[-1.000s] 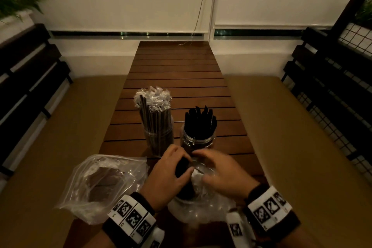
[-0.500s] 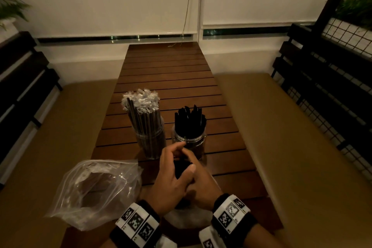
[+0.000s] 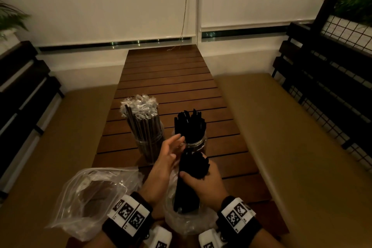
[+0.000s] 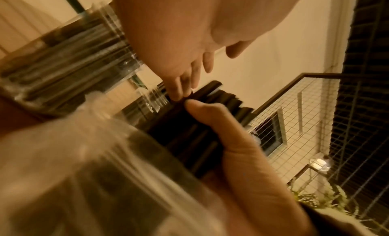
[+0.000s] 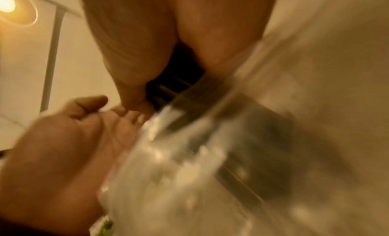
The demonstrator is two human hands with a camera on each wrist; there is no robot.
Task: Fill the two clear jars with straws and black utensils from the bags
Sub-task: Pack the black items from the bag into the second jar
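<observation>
- The right hand (image 3: pixel 203 182) grips a bundle of black utensils (image 3: pixel 192 169) about midway along, fingers and thumb wrapped round it; the bundle stands nearly upright, its lower end down inside a clear plastic bag (image 3: pixel 187 221).
- In the left wrist view the right hand's thumb (image 4: pixel 212 116) lies across the black handles.
- The left hand (image 3: pixel 164 164) is just left of that grip, fingers straight and spread, holding nothing; its fingertips (image 3: pixel 178 138) reach up beside the rim of the utensil jar.
- Just beyond the grip stands a clear jar of black utensils (image 3: pixel 191 127), packed upright and sticking out above the rim.
- Beyond and left of the grip, a second clear jar (image 3: pixel 150 145) holds dark straws (image 3: pixel 144 125) in clear wrappers, the wrapper ends bunched at the top.
- Well left of the grip, near the table's front edge, lies a second clear plastic bag (image 3: pixel 88 199), crumpled and open.
- Everything sits on a slatted wooden table (image 3: pixel 171 78).
- Both wrists wear black bands with white square-coded marker tags (image 3: pixel 128 212); small print beside the codes is too small to read.
- Both wrist views are blurred; no brand or label can be read on the jars or bags.
</observation>
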